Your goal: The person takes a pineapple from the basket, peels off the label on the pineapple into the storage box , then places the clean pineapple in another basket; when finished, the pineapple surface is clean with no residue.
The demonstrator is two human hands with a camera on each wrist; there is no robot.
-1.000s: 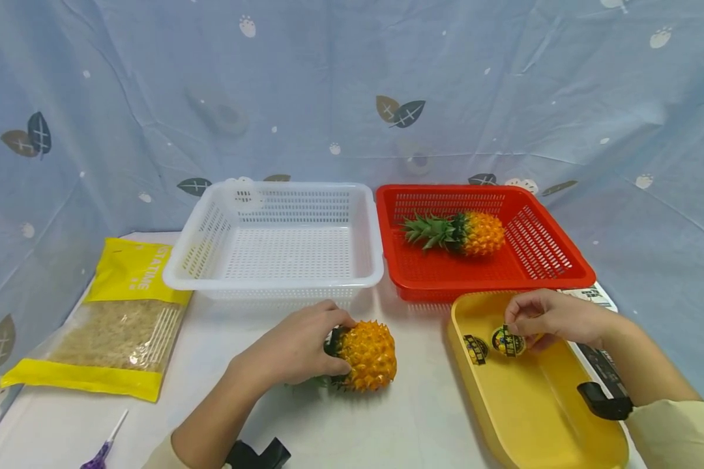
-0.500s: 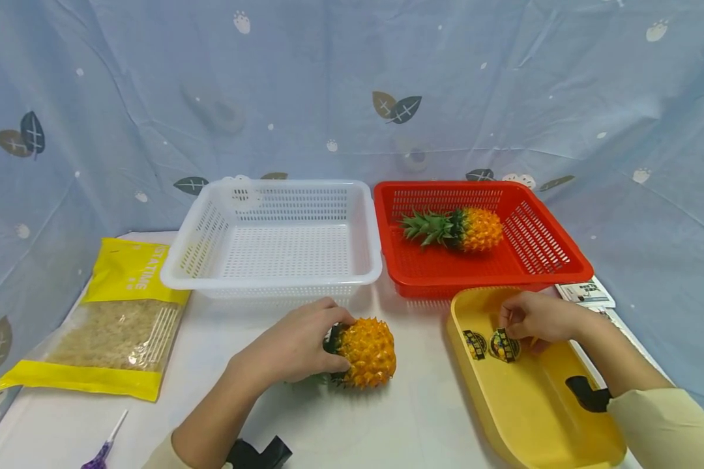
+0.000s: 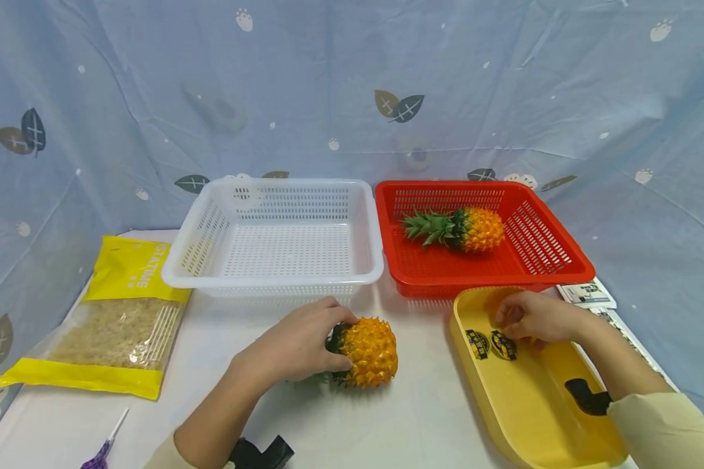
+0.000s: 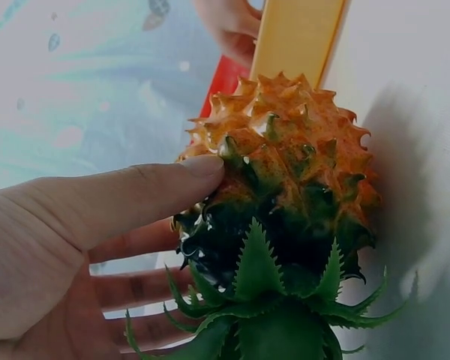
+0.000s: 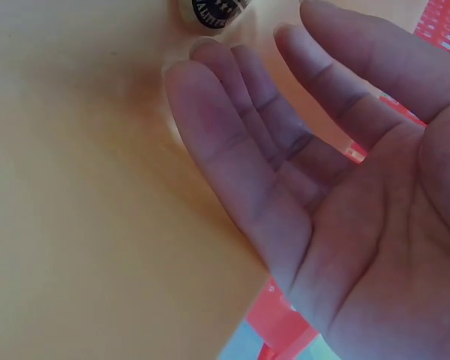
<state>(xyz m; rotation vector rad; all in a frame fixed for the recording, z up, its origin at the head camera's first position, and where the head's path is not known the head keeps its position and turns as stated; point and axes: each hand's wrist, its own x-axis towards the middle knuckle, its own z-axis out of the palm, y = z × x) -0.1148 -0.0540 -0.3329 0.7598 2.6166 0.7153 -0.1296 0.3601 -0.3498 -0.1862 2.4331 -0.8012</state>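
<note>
My left hand [image 3: 305,342] grips a small orange pineapple [image 3: 371,353] lying on its side on the white table. In the left wrist view the thumb [image 4: 157,191] presses its spiny skin just above the green leaves [image 4: 277,315], and the other fingers pass behind it. My right hand [image 3: 542,319] hovers inside the yellow tray [image 3: 540,417], fingers loosely bent and nothing visible between them in the right wrist view. Close to its fingertips is a round black-and-yellow sticker [image 3: 503,345]; a second sticker [image 3: 477,344] lies left of that one.
A white basket [image 3: 272,283] stands at the back, beside a red basket [image 3: 493,284] containing another pineapple [image 3: 482,229]. On the left lies a yellow bag [image 3: 94,339] of grainy contents, with a purple-handled tool [image 3: 98,458] in front. Printed cards [image 3: 588,294] lie right of the yellow tray.
My right hand has shifted slightly left within the tray, and the sticker by its fingertips has turned and moved slightly. The left hand and its pineapple have hardly moved.
</note>
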